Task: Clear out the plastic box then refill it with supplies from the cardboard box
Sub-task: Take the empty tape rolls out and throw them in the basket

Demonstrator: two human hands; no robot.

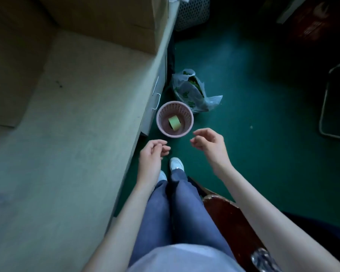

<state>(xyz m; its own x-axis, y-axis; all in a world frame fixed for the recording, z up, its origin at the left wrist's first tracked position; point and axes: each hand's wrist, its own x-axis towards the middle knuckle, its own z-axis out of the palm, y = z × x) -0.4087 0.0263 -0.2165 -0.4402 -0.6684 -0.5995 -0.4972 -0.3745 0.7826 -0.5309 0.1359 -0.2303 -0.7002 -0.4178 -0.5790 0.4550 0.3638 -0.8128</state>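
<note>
Cardboard box (pixel 110 18) sits at the far end of the desk (pixel 71 134), hard against its right edge, with one flap (pixel 6 75) folded down flat over the desk's far left part; the plastic box itself I can't find anywhere from where I'm looking. Both of the person's hands hang in the air just off the desk's near right edge, above the green floor (pixel 253 95): the left hand (pixel 152 154) and the right hand (pixel 210 143) each have the fingers loosely curled and nothing in them. Right below and just beyond them a pink perforated bin (pixel 175 119) stands on the floor against the desk's drawer side, with a yellow-green roll (pixel 174 123), tape by the look of it, lying at the bottom. A clear plastic bag (pixel 194 93) slumps just behind the bin. My guess is the clearing-out is under way and that roll is discarded stuff. To do this part well, I'd say turn back to the desk, empty the plastic box fully, and drop each piece straight over the bin's mouth, since the opening is narrow and the bag beside it could catch a stray throw.
</note>
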